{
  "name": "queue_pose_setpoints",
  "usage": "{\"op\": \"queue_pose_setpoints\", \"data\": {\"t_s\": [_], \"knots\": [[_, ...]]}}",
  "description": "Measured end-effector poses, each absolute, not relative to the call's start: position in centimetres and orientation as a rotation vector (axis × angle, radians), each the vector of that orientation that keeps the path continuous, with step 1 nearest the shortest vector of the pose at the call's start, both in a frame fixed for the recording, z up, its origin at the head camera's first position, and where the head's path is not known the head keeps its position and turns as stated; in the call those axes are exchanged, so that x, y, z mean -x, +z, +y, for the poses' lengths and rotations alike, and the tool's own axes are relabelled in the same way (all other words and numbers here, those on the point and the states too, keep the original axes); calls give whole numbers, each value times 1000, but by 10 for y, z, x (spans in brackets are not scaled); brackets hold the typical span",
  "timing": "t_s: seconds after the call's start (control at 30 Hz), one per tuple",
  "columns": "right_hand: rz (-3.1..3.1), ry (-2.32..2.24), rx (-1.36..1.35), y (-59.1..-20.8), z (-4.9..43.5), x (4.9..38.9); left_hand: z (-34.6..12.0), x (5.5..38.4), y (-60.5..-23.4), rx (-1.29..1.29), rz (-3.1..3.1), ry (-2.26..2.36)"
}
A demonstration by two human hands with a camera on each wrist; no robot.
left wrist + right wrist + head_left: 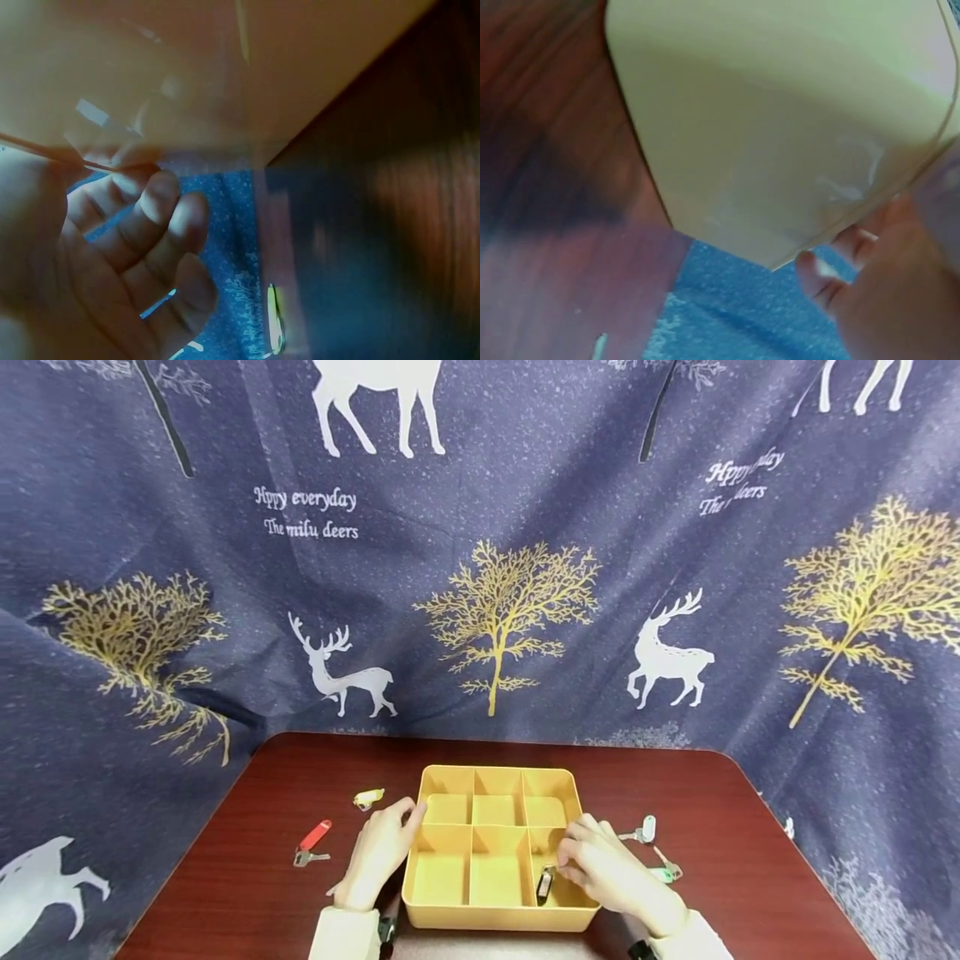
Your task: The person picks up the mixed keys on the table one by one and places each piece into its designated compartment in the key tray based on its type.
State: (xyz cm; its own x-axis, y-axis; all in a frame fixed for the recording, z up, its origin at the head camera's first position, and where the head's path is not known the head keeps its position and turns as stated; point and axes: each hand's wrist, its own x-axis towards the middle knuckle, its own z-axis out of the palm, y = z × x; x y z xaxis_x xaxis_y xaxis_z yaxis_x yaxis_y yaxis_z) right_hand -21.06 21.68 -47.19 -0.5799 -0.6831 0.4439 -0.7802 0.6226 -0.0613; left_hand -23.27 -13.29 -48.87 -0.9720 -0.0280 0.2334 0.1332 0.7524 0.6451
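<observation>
A yellow box [498, 918] with several compartments stands on the table before me. My left hand [384, 846] grips its left rim, thumb over the edge and fingers bent along the outside. In the left wrist view those fingers [191, 221] show loosely curled against the rim. Inside the front right compartment, my right hand [600, 866] pinches a key whose black tag [544, 887] hangs toward the front wall. The key's blade is hidden behind the fingertips. The right wrist view has only the fingers [821, 281] at the rim, with the box's outer wall in front.
Left of the box lie a key with a red tag [316, 835] and one with a yellow tag [368, 797]. To the right are keys with a white tag [648, 828] and a green tag [662, 874]. A patterned blue curtain [450, 677] hangs behind the brown table [360, 760].
</observation>
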Motion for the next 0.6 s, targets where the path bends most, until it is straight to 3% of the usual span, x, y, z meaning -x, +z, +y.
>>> {"op": "queue_pose_setpoints", "data": {"t_s": [0.6], "knots": [[-2594,-36,-1069,-463,193,204,-134,232,-489,106,-2697,-1063]]}}
